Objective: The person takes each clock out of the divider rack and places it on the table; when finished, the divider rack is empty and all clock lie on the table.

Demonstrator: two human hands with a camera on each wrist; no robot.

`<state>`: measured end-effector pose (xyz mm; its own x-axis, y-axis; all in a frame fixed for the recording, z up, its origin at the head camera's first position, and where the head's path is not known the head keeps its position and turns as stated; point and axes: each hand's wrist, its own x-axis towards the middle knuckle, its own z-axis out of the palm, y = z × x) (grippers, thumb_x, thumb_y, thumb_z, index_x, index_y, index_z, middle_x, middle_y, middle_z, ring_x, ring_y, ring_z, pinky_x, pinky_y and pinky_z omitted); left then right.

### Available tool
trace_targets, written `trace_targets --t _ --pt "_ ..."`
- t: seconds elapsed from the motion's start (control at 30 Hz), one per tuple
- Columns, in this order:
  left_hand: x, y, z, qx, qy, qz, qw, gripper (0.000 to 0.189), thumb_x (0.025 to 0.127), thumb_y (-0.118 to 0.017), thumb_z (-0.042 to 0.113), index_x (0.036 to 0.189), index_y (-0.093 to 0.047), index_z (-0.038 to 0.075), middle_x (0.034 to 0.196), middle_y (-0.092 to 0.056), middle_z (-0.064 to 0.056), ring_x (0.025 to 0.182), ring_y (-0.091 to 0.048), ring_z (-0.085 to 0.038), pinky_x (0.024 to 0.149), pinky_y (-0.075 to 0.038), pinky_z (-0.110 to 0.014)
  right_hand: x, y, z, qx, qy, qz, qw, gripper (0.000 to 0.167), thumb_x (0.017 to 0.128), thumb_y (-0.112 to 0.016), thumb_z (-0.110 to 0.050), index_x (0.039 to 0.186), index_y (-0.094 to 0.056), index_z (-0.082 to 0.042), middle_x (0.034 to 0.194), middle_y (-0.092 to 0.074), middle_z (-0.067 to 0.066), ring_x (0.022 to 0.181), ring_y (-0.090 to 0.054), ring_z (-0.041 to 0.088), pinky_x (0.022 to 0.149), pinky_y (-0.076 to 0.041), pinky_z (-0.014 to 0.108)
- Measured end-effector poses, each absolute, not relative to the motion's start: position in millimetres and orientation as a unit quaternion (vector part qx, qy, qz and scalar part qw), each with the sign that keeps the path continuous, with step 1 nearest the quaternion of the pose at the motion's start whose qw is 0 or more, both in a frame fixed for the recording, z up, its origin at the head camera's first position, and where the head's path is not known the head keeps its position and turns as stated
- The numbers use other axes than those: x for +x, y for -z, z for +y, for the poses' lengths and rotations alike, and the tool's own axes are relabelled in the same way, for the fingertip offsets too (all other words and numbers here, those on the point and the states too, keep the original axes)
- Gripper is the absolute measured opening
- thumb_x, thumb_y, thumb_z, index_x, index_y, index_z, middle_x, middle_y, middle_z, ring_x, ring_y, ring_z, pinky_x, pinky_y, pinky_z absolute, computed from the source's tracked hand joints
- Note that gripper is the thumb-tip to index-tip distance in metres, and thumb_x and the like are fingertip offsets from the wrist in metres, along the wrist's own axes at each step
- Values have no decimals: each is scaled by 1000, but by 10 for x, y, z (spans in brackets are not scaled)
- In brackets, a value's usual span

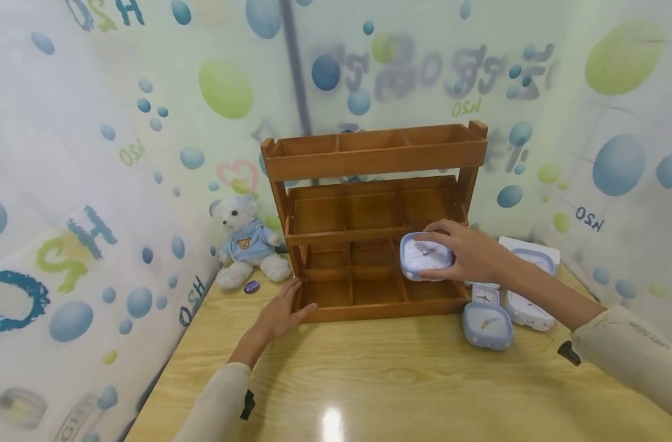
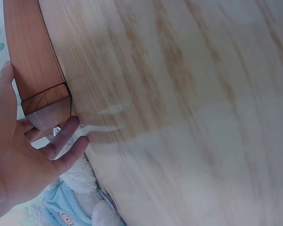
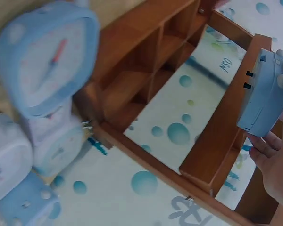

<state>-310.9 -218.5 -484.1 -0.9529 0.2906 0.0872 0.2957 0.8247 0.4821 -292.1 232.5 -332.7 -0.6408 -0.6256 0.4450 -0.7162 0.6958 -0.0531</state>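
Note:
My right hand (image 1: 471,255) pinches a blue alarm clock (image 1: 425,256) with a white dial, in front of the right side of a brown wooden shelf rack (image 1: 375,166). In the right wrist view the held clock (image 3: 266,92) shows its back and side knobs. At the rack's lower left corner, my left hand (image 1: 279,312) touches the side with its fingers extended. The left wrist view has this hand (image 2: 26,150) around the wooden corner (image 2: 47,106), fingers spread loosely. The rack has several divided compartments.
Several more clocks cluster right of the rack, with a blue one (image 1: 488,326) in front and a white one (image 1: 529,310) beside it. A white teddy bear (image 1: 247,242) in a blue hoodie sits at the left, near a small purple badge (image 1: 251,287). Patterned curtains surround the wooden table (image 1: 369,380).

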Motion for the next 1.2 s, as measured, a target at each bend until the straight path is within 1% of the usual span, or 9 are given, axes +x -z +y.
trace_targets --t 0.07,0.17,0.3,0.4,0.63,0.7,0.77,0.93,1.2 --pt "-3108 4837 -2185 -152 251 -956 2 93 99 -60 63 163 -29 4 171 -22 -15 146 -41 -44 116 -36 -60 -2883 3391 2375 369 -109 -900 204 73 81 -80 -65 139 -68 -21 131 -63 9 99 -67 25 72 -57 39" --pt "-3111 4827 -2180 -151 250 -956 2 93 99 -59 64 164 -29 4 171 -22 -14 146 -41 -44 115 -36 -60 -2835 3499 2444 369 -110 -898 212 72 80 -82 -63 137 -69 -21 130 -63 8 99 -67 25 72 -58 39" --pt "-3117 4811 -2164 -152 250 -956 0 93 98 -59 64 164 -29 5 171 -23 -13 146 -41 -43 115 -36 -60 -2777 3678 2528 382 -113 -889 226 69 78 -85 -60 133 -71 -20 128 -64 9 100 -68 27 75 -59 43" --pt "-3115 4809 -2157 -152 249 -957 0 92 99 -60 63 164 -29 4 171 -23 -13 146 -41 -43 116 -37 -59 -2722 3810 2570 383 -117 -889 223 68 79 -86 -58 133 -71 -20 128 -65 8 101 -69 28 78 -59 45" --pt "-3106 4817 -2144 -153 248 -956 2 92 99 -59 62 163 -30 4 171 -23 -13 146 -41 -43 116 -36 -60 -2586 4104 2614 370 -128 -898 202 68 80 -84 -59 135 -69 -21 130 -63 6 93 -69 21 71 -58 37" --pt "-3103 4814 -2143 -153 248 -957 2 91 99 -59 62 163 -30 4 171 -23 -13 146 -41 -42 115 -37 -60 -2564 4192 2618 375 -133 -894 206 68 80 -85 -59 134 -70 -20 128 -64 6 95 -69 23 72 -59 39" --pt "-3098 4808 -2142 -153 249 -956 2 91 99 -59 62 163 -30 4 170 -24 -14 145 -42 -43 115 -37 -60 -2549 4284 2624 378 -135 -890 218 68 78 -85 -60 131 -71 -20 127 -65 5 101 -70 26 75 -60 42" --pt "-3088 4806 -2154 -149 248 -957 0 91 100 -59 62 163 -29 4 170 -24 -14 144 -44 -43 115 -38 -60 -2525 4495 2631 382 -139 -884 229 68 75 -87 -60 128 -73 -19 124 -66 5 102 -70 26 76 -60 44" --pt "-3107 4834 -2176 -150 245 -958 2 91 99 -60 61 163 -30 4 171 -23 -13 146 -41 -42 116 -36 -59 -2453 4669 2626 351 -140 -906 189 70 76 -85 -65 129 -73 -21 126 -66 5 100 -71 28 78 -60 46"
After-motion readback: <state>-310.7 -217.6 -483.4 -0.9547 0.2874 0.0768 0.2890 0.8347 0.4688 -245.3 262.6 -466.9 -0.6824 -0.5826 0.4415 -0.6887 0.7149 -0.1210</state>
